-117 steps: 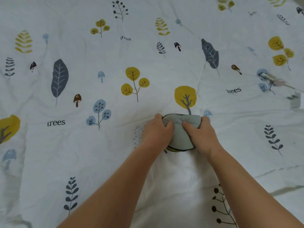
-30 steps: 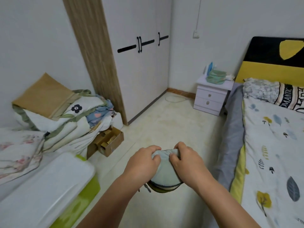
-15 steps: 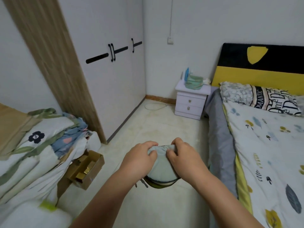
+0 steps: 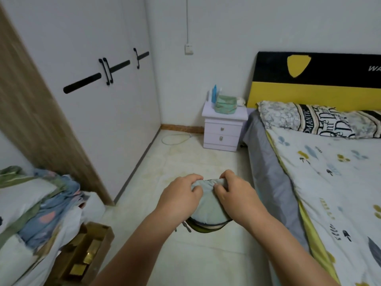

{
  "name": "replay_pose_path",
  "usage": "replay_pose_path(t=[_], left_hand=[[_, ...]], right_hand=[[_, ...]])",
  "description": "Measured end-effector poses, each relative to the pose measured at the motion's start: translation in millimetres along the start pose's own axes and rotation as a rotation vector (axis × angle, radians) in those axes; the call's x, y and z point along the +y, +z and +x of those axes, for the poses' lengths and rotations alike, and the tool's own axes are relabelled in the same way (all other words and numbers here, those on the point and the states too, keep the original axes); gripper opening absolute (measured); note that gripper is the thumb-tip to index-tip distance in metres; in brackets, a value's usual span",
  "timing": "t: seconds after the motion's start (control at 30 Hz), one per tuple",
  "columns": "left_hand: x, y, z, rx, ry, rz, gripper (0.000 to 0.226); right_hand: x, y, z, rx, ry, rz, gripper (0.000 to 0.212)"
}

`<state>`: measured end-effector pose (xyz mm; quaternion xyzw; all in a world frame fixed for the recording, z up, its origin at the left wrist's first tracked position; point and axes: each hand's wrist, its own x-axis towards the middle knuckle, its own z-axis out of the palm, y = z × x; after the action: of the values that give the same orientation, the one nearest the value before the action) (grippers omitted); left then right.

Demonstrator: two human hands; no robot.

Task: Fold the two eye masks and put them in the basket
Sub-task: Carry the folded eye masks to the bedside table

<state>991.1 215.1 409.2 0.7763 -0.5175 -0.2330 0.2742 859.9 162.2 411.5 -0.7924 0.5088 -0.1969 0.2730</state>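
Note:
I hold the folded eye masks [image 4: 206,211] as one stack in front of me, above the floor. The top mask is pale grey-green; an olive-yellow edge of the lower one shows beneath it, with a short dark strap hanging at the lower left. My left hand [image 4: 179,198] grips the stack's left side and my right hand [image 4: 237,195] grips its right side, thumbs pressed on top. A green fabric basket [image 4: 225,104] stands on the white nightstand [image 4: 223,131] against the far wall.
The bed [image 4: 329,172] with its leaf-print cover runs along the right. A white wardrobe [image 4: 99,96] fills the left wall. Piled bedding [image 4: 31,207] and an open cardboard box [image 4: 86,250] sit at the lower left. A pale floor aisle [image 4: 185,162] leads to the nightstand.
Both hands lifted the folded stack off the bed cover. My view then swung right across the room, bringing the nightstand and basket nearer the centre; the grip is unchanged.

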Motion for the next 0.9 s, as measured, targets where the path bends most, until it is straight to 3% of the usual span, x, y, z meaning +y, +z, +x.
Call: replay_pose_path(t=[0.9], left_hand=[[32.4, -9.0, 417.8, -0.055, 0.099, -0.017, 0.036]], right_hand=[[36.4, -12.5, 401.4, 0.088, 0.077, -0.029, 0.018]])
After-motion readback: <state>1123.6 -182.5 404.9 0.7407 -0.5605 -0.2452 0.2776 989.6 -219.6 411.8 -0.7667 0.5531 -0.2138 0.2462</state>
